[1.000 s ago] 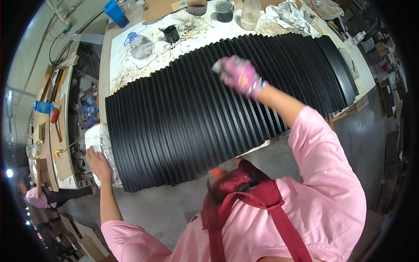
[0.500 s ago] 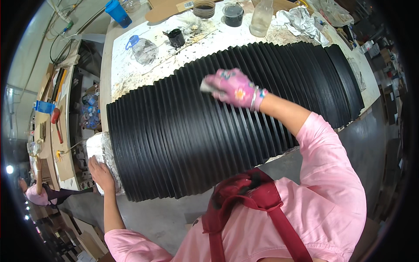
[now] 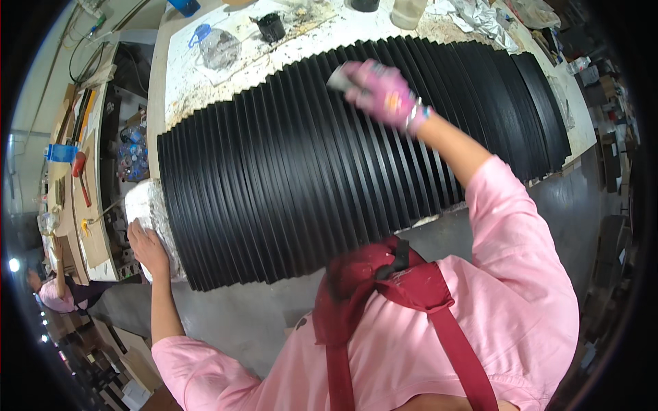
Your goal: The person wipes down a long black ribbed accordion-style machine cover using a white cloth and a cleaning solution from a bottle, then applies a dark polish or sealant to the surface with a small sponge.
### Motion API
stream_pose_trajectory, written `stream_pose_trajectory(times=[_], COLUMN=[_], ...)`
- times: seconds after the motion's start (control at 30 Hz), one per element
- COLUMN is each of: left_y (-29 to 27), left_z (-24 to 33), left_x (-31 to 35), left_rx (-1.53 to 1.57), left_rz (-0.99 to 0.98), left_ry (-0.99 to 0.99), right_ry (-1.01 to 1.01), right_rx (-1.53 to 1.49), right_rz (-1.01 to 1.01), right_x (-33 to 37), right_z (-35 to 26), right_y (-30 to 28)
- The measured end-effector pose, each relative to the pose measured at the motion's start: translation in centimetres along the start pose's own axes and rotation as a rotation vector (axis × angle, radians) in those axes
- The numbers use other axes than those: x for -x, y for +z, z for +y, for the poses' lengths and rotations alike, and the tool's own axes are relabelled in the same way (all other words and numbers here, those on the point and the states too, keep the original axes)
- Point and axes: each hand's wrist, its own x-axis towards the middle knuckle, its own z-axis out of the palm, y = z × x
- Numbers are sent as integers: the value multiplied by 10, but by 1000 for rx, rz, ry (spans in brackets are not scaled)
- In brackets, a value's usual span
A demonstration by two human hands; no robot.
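A long row of black ridged strips (image 3: 274, 164), packed side by side, spans the worktable and overhangs its near edge. My right hand (image 3: 380, 92), in a pink flowered glove, grips a small whitish pad (image 3: 338, 78) over the far side of the strips. Motion blurs the pad, so whether it is cloth or sponge I cannot tell. At the row's left end stands a white block wrapped in clear film (image 3: 145, 198). My bare left hand (image 3: 147, 245) rests on that block, fingers stretched out along it.
Beyond the strips, the stained white tabletop (image 3: 195, 89) bears a clear jug with a blue handle (image 3: 218, 49), a small black cup (image 3: 271, 29), a bottle (image 3: 409, 12) and crumpled foil (image 3: 483, 24). Left of me is a shelf unit with a red mallet (image 3: 80, 171); another person (image 3: 58, 294) is beyond.
My right hand and pad have moved away from me and slightly right across the strips. My left hand stays on the wrapped block. The whole view has shifted a little.
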Motion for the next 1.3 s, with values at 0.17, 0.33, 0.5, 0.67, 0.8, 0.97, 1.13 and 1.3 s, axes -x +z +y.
stream_pose_trajectory(times=[0.17,0.33,0.5,0.67,0.8,0.97,1.13,1.3], left_y=[13,14,22,19,26,17,9,11], left_z=[-11,-23,-11,-19,-17,-15,-5,6], left_x=[-2,2,-8,-2,-7,-4,0,-5], left_rx=[-15,-36,-40,-57,-41,-38,-26,-66], left_rz=[37,39,27,14,27,-2,-13,20], left_ry=[48,-5,-12,-70,-58,-101,-61,-8], right_ry=[-98,-331,127,-117,31,-46,33,141], right_rx=[374,-9,269,23,131,149,144,344], right_rz=[-180,-295,-10,-319,-60,-195,45,84], right_x=[63,129,106,181,164,188,152,122], right_z=[-59,-153,-91,-192,-184,-202,-151,-79], right_y=[14,5,-11,3,-18,8,-17,-13])
